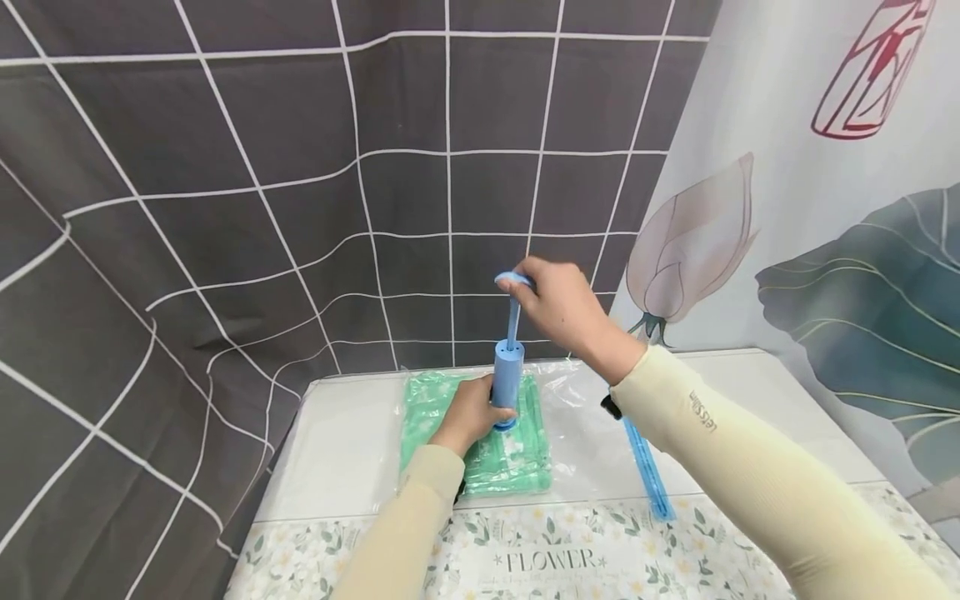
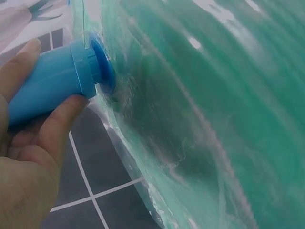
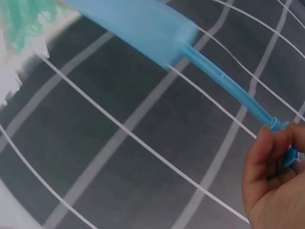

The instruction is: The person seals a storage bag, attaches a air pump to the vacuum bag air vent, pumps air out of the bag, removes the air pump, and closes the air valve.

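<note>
A home-like, draped corner, exact room unclear: dark grid-patterned curtain (image 1: 405, 100) upper left, lotus-print curtain (image 1: 690, 242) right, floral "FLOWER" tablecloth (image 1: 540, 533) bottom centre.

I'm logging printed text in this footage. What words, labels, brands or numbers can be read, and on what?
"Let's Slim": right sleeve.
"*FLOWER*": flowered table cover; the line beneath is too small to read.
Red emblem on the pale curtain: cannot tell whether it contains characters.
Blue pump and green package: no readable text.

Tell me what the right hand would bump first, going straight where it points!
Past the handle it holds, the right hand would probably meet the dark checked cloth first; how far back that hangs is unclear.
</note>
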`<state>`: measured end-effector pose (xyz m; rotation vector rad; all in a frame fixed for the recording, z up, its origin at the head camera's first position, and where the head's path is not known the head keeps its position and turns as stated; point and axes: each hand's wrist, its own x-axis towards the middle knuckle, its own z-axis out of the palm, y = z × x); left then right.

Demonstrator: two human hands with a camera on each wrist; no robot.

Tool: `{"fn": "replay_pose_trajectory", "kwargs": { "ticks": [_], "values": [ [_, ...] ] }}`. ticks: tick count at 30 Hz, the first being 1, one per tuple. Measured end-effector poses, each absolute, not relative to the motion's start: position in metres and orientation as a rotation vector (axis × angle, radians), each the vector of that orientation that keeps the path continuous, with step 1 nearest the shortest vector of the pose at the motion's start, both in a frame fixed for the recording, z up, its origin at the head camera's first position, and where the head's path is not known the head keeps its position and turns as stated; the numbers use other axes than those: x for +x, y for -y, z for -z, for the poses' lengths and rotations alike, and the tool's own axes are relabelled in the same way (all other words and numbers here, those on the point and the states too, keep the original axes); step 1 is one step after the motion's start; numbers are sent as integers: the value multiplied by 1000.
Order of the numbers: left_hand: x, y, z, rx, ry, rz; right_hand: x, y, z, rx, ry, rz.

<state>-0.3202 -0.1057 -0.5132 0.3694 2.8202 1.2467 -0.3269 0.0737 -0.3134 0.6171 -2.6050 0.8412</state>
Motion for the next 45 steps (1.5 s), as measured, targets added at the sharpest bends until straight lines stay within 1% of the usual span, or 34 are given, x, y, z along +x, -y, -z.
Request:
{"fn": "replay_pose_trajectory", "kwargs": {
  "ticks": [5, 9, 15, 22, 25, 30, 33, 39, 42, 45],
  "values": [
    [-320, 105, 514, 366, -2817, -1202, -328, -75, 352, 624, 2691, -818],
    [-319, 104, 513, 367, -2816, -1172, -328, -76, 371, 631, 2723, -817],
    [-318, 105, 512, 356, -2807, -1211, -329, -74, 386, 649, 2734, -834],
    [-317, 106, 509, 369, -2816, -1228, -326, -75, 392, 649, 2710, -847],
    [-317, 106, 510, 379, -2834, -1217, -328, -79, 400, 706, 2729, -927],
    [-318, 106, 514, 380, -2853, -1207, -332, -86, 421, 787, 2812, -1282],
    [-315, 105, 517, 366, -2844, -1217, -332, -86, 436, 738, 2844, -1399],
    [-312, 109, 518, 413, -2836, -1189, -330, -79, 456, 580, 2869, -1329],
    [-311, 123, 518, 446, -2863, -1062, -328, -76, 459, 524, 2865, -1322],
    [-309, 150, 519, 428, -2923, -874, -329, -74, 460, 501, 2852, -1336]
  ]
}}
